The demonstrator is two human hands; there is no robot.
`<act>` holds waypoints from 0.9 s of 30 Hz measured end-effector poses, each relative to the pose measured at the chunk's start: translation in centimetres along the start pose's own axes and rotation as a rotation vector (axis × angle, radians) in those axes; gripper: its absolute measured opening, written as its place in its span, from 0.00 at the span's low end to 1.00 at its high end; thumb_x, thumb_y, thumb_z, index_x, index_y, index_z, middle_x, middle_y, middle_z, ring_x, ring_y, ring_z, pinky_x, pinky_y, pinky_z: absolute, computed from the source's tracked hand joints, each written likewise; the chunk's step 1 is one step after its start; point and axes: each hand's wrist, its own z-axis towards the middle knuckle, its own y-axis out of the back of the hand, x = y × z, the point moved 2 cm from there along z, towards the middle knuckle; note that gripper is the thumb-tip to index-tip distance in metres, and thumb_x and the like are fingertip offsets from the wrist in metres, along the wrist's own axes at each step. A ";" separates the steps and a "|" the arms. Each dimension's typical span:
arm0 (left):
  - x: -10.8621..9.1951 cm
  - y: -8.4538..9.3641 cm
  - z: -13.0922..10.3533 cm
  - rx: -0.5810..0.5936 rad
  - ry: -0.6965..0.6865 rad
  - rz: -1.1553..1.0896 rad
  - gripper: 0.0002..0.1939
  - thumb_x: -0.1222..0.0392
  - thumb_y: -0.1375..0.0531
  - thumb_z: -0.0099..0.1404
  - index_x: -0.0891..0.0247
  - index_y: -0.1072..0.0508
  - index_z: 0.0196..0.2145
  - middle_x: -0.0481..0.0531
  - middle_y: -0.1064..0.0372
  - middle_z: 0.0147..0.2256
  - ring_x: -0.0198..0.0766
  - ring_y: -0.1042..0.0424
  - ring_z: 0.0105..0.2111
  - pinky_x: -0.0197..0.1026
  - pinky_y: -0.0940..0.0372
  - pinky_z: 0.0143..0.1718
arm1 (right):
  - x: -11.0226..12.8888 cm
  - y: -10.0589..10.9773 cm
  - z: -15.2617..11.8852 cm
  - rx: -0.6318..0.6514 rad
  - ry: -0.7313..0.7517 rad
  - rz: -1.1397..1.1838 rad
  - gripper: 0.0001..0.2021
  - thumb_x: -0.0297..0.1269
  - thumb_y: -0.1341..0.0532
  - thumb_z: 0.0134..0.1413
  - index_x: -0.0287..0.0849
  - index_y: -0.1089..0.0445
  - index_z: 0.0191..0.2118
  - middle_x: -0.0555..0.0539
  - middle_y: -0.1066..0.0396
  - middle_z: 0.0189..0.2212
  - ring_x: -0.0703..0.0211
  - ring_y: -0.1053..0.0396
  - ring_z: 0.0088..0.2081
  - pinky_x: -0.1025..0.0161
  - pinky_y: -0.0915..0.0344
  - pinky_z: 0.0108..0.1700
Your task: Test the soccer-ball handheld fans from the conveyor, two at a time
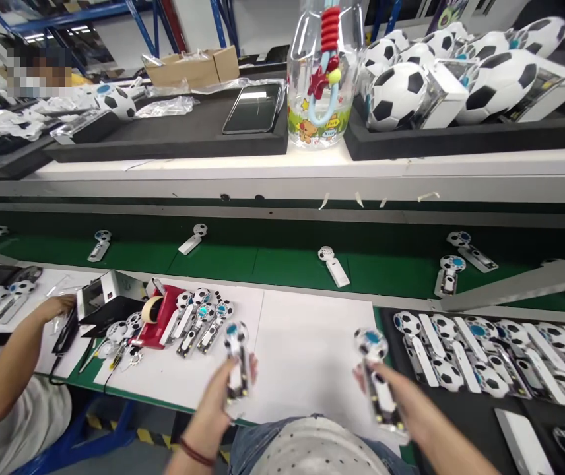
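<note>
Near edge, white table (307, 343): left hand (218, 402), fingers clamped on one football-headed handheld fan (237, 359); right hand (396, 396), fingers clamped on a second fan (376, 376). Judged step: paired pick-up, placement pending, calling for a steady set-down. Left, about five fans beside red tape dispenser (161, 320). Farther, green conveyor (263, 260): roughly seven fans.

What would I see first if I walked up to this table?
Soccer-ball toys are everywhere: big ones are piled on the shelf at top right, and small fans with soccer-ball heads lie in rows on the dark tray at right. The person's left hand and right hand each hold one such fan over the white sheet. A clear cartoon bottle stands at top centre.
</note>
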 end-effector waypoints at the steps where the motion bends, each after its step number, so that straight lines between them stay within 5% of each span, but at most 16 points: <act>1: 2.7 0.1 1.7 -0.011 0.068 0.034 0.04 0.70 0.46 0.60 0.74 0.33 0.34 0.60 0.29 0.28 0.40 0.27 0.27 0.40 0.31 0.30 | -2.1 -0.3 2.0 0.013 -0.092 -0.007 0.03 0.31 0.40 0.48 0.37 0.35 0.28 0.42 0.27 0.26 0.57 0.27 0.31 0.67 0.31 0.34; 3: 6.6 -0.2 4.5 -0.024 0.167 0.076 0.04 0.69 0.43 0.58 0.73 0.34 0.32 0.61 0.29 0.26 0.42 0.27 0.26 0.41 0.31 0.30 | -4.8 -1.2 5.6 0.044 -0.116 -0.036 0.04 0.30 0.40 0.47 0.36 0.35 0.27 0.42 0.28 0.25 0.56 0.27 0.31 0.65 0.30 0.36; 5: 7.5 -1.6 6.9 0.023 0.191 0.116 0.06 0.69 0.42 0.56 0.73 0.35 0.33 0.61 0.29 0.25 0.44 0.27 0.25 0.44 0.31 0.29 | -4.8 -3.2 8.5 0.110 -0.084 -0.097 0.04 0.30 0.39 0.45 0.36 0.35 0.27 0.42 0.28 0.25 0.54 0.27 0.31 0.63 0.30 0.36; 7: 5.4 -4.6 9.0 0.127 0.135 0.142 0.09 0.69 0.40 0.55 0.73 0.34 0.35 0.63 0.28 0.29 0.46 0.26 0.28 0.45 0.31 0.31 | -2.1 -6.3 10.9 0.166 -0.008 -0.148 0.06 0.30 0.38 0.43 0.36 0.34 0.30 0.43 0.28 0.26 0.54 0.27 0.31 0.63 0.30 0.35; 11: -2.9 -11.3 13.0 0.299 -0.089 0.132 0.14 0.63 0.42 0.58 0.67 0.35 0.42 0.60 0.30 0.38 0.43 0.27 0.35 0.45 0.33 0.39 | 7.0 -11.6 14.8 0.193 0.199 -0.203 0.15 0.41 0.40 0.47 0.43 0.36 0.41 0.43 0.30 0.39 0.55 0.28 0.36 0.61 0.31 0.35; 14: -7.0 -13.2 14.8 0.269 -0.215 0.151 0.17 0.62 0.45 0.61 0.67 0.40 0.47 0.59 0.31 0.39 0.39 0.28 0.34 0.45 0.34 0.41 | 11.1 -11.1 17.0 0.098 0.270 -0.286 0.23 0.48 0.39 0.44 0.47 0.41 0.47 0.40 0.39 0.50 0.52 0.31 0.40 0.56 0.31 0.36; 16: -7.7 -13.2 14.6 0.250 -0.282 0.166 0.16 0.65 0.46 0.61 0.66 0.41 0.47 0.58 0.31 0.38 0.38 0.29 0.35 0.45 0.36 0.43 | 11.0 -8.7 17.9 0.034 0.305 -0.343 0.22 0.47 0.39 0.43 0.47 0.40 0.45 0.41 0.41 0.51 0.53 0.32 0.42 0.57 0.33 0.38; 18: -7.0 -13.1 12.7 0.267 -0.315 0.185 0.13 0.68 0.47 0.60 0.66 0.38 0.44 0.58 0.31 0.37 0.39 0.29 0.36 0.45 0.38 0.46 | 8.9 -5.4 18.3 -0.013 0.308 -0.395 0.17 0.45 0.39 0.42 0.45 0.37 0.40 0.42 0.36 0.46 0.55 0.31 0.40 0.60 0.34 0.38; 21: -5.5 -13.8 6.5 0.403 -0.304 0.214 0.12 0.66 0.44 0.57 0.69 0.33 0.41 0.60 0.31 0.38 0.46 0.29 0.39 0.49 0.38 0.46 | 3.3 0.0 17.6 -0.086 0.254 -0.458 0.15 0.46 0.39 0.35 0.43 0.34 0.31 0.43 0.30 0.32 0.54 0.30 0.31 0.60 0.34 0.32; 23: -5.1 -14.3 0.7 0.576 -0.305 0.227 0.13 0.63 0.40 0.53 0.68 0.30 0.38 0.60 0.29 0.37 0.49 0.30 0.39 0.50 0.37 0.44 | -0.7 3.0 16.4 -0.122 0.222 -0.487 0.14 0.47 0.38 0.28 0.44 0.35 0.24 0.46 0.33 0.21 0.52 0.31 0.25 0.59 0.34 0.27; 24: -5.1 -14.4 -2.5 0.753 -0.356 0.238 0.14 0.60 0.39 0.53 0.67 0.29 0.38 0.59 0.29 0.36 0.49 0.30 0.39 0.50 0.37 0.43 | -2.4 4.2 15.7 -0.116 0.222 -0.491 0.14 0.49 0.38 0.26 0.44 0.36 0.21 0.48 0.35 0.18 0.52 0.31 0.24 0.58 0.34 0.26; 27: -5.1 -12.0 -10.4 1.024 -0.439 0.222 0.10 0.54 0.39 0.54 0.59 0.28 0.34 0.54 0.28 0.34 0.47 0.30 0.39 0.48 0.35 0.39 | -6.3 6.4 14.0 -0.083 0.235 -0.532 0.16 0.53 0.39 0.22 0.46 0.40 0.16 0.51 0.41 0.12 0.52 0.33 0.20 0.58 0.35 0.22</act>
